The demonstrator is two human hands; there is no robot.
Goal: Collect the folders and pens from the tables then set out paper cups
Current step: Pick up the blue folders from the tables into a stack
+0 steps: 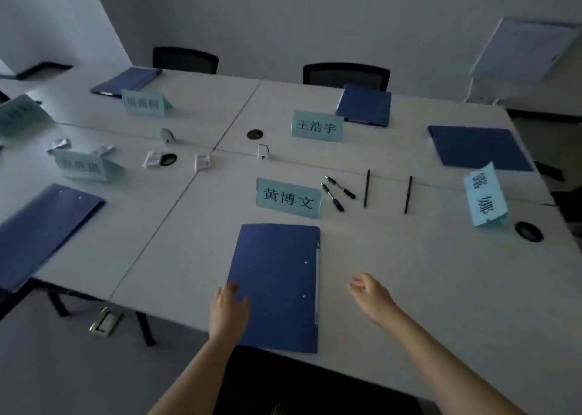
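A blue folder [277,285] lies flat on the white table [409,288] right in front of me. My left hand [228,310] rests on the folder's near left edge, fingers spread. My right hand [370,295] hovers open over the bare table just right of the folder, holding nothing. Several more blue folders lie around the table: far right [478,147], far middle [363,104], far left [127,80] and near left [44,228]. Two black pens [335,191] and two thin black sticks [367,188] lie behind the nearest name card.
Light blue name cards stand at the seats, the nearest [288,197] just beyond my folder and another [486,199] at right. Small packets [203,162] lie mid-table near round cable holes [529,231]. Black chairs [346,74] stand at the far side. A whiteboard [526,49] leans at right.
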